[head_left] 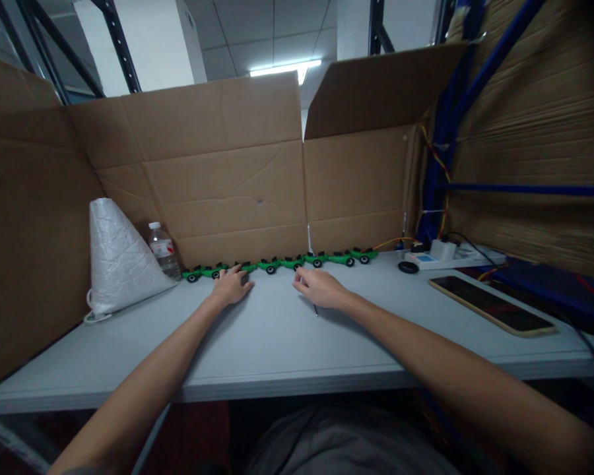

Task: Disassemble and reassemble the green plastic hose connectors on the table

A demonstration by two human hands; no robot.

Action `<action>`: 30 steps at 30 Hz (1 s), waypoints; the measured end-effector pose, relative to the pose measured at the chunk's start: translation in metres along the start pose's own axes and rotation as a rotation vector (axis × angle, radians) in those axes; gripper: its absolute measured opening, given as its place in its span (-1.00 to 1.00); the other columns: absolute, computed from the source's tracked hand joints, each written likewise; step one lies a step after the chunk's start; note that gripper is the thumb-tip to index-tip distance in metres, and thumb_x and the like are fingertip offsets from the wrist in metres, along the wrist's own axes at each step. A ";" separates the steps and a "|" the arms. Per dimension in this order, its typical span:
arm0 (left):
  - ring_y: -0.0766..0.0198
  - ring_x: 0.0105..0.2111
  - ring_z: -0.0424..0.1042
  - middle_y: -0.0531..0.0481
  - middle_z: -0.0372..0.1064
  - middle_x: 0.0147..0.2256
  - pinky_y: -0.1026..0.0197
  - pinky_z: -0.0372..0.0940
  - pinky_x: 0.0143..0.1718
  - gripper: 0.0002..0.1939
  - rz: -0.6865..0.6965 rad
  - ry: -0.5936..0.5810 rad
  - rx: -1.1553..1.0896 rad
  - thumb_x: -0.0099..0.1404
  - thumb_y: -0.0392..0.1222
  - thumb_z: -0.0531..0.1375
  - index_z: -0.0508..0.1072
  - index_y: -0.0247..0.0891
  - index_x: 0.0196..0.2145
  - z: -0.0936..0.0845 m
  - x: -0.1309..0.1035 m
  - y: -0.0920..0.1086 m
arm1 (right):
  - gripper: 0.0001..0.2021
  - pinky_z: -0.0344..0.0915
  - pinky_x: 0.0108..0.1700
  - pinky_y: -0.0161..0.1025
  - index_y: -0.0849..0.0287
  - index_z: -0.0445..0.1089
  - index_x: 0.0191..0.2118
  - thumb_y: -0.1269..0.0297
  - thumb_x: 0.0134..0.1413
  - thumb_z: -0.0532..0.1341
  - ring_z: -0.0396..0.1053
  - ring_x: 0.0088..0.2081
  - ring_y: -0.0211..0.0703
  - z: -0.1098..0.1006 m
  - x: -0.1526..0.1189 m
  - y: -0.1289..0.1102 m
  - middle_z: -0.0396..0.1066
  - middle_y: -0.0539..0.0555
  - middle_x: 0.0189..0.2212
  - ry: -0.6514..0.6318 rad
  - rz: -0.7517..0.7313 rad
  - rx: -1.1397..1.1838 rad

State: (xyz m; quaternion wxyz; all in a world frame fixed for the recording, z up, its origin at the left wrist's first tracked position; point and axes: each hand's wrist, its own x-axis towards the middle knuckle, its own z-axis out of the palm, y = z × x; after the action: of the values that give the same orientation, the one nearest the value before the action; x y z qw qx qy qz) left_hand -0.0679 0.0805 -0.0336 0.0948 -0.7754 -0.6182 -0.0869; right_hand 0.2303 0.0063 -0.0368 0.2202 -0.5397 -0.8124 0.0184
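Observation:
A row of small green toy cars [268,266] with black wheels runs along the back of the white table. My left hand [231,287] lies over the left part of this row, its fingers stretched and apart, touching or nearly touching the cars. Beside the middle of the row is my right hand [321,287], fingers curled, with thumb and forefinger close to one car. From beneath that hand sticks a short thin dark rod [316,311]; most of it is hidden by the palm, and its kind is unclear.
At the left stand a silvery padded bag [121,260] and a plastic bottle [163,251]. A phone [492,303], a power strip [455,257] with cables and a black round cap [408,267] are at the right. Cardboard walls [228,178] enclose the table [287,353].

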 end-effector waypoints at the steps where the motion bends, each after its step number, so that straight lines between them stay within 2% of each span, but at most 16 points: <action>1: -0.46 0.34 0.11 -0.12 -0.02 0.50 -0.34 0.21 0.21 -0.31 -0.007 -0.009 -0.006 0.44 0.29 0.06 0.38 -0.10 0.36 0.002 0.001 -0.001 | -0.77 0.09 -0.23 -0.24 0.11 0.46 -0.03 0.13 0.47 0.12 0.50 -0.14 -0.05 0.000 0.000 0.000 0.60 0.12 -0.17 0.000 0.001 0.001; 6: -0.43 0.40 0.03 -0.19 -0.06 0.50 -0.35 0.16 0.26 -0.31 -0.014 0.008 -0.024 0.45 0.27 0.07 0.34 -0.13 0.37 0.005 0.000 0.001 | -0.77 0.10 -0.24 -0.24 0.11 0.47 -0.02 0.14 0.46 0.13 0.49 -0.15 -0.05 0.001 0.000 0.000 0.60 0.12 -0.15 0.002 0.006 0.004; 8: -0.38 0.40 0.05 -0.23 0.01 0.47 -0.34 0.18 0.26 -0.35 0.012 0.067 -0.011 0.45 0.23 0.09 0.37 -0.14 0.34 0.004 -0.002 0.006 | -0.77 0.10 -0.24 -0.23 0.11 0.47 -0.02 0.14 0.46 0.12 0.50 -0.15 -0.04 0.002 0.001 0.000 0.60 0.12 -0.16 0.005 0.010 0.003; 10: -0.28 0.35 0.17 -0.28 0.16 0.40 -0.27 0.23 0.23 -0.39 0.052 0.104 0.000 0.46 0.20 0.09 0.39 -0.17 0.31 0.003 -0.004 0.012 | -0.76 0.10 -0.24 -0.23 0.11 0.47 -0.02 0.13 0.46 0.12 0.50 -0.15 -0.04 0.003 0.001 0.000 0.60 0.12 -0.16 0.007 0.009 0.001; 14: -0.21 0.28 0.28 -0.34 0.30 0.29 -0.16 0.26 0.22 -0.37 0.046 0.104 0.027 0.46 0.20 0.10 0.38 -0.24 0.29 0.003 -0.006 0.018 | -0.76 0.11 -0.23 -0.24 0.11 0.47 -0.02 0.14 0.45 0.12 0.50 -0.15 -0.05 0.004 0.002 0.001 0.59 0.13 -0.17 0.004 0.002 -0.004; 18: -0.19 0.35 0.23 -0.36 0.19 0.37 -0.10 0.19 0.30 -0.36 0.033 0.061 0.027 0.46 0.22 0.09 0.37 -0.29 0.28 0.005 -0.005 0.014 | -0.76 0.11 -0.23 -0.24 0.12 0.47 -0.02 0.14 0.45 0.12 0.50 -0.16 -0.05 0.004 0.002 0.003 0.59 0.13 -0.17 0.009 0.004 -0.002; 24: -0.20 0.35 0.26 -0.38 0.05 0.45 -0.10 0.21 0.29 -0.35 0.029 -0.008 0.006 0.49 0.22 0.04 0.35 -0.30 0.31 0.002 -0.004 0.011 | -0.77 0.11 -0.23 -0.25 0.09 0.46 -0.02 0.12 0.47 0.12 0.50 -0.16 -0.06 0.004 0.002 0.003 0.59 0.11 -0.17 -0.001 0.001 -0.011; 28: -0.25 0.39 0.19 -0.37 0.04 0.45 -0.20 0.21 0.29 -0.35 0.016 0.009 0.036 0.50 0.23 0.04 0.34 -0.29 0.31 0.001 -0.008 0.017 | -0.77 0.11 -0.23 -0.25 0.11 0.46 -0.02 0.12 0.46 0.13 0.50 -0.15 -0.06 0.003 0.002 0.002 0.60 0.12 -0.16 0.004 0.003 -0.013; 30: -0.26 0.40 0.15 -0.33 0.03 0.46 -0.26 0.20 0.30 -0.33 0.052 0.046 0.025 0.50 0.23 0.04 0.29 -0.26 0.35 0.003 -0.010 0.020 | -0.76 0.11 -0.22 -0.24 0.11 0.46 -0.02 0.12 0.46 0.12 0.50 -0.14 -0.05 0.003 0.002 0.002 0.60 0.12 -0.16 0.005 0.008 -0.012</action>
State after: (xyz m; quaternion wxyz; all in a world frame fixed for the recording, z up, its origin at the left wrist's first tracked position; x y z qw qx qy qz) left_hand -0.0504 0.0669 -0.0397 0.1209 -0.7878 -0.5965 -0.0943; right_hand 0.2299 0.0097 -0.0394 0.2189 -0.5443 -0.8098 0.0131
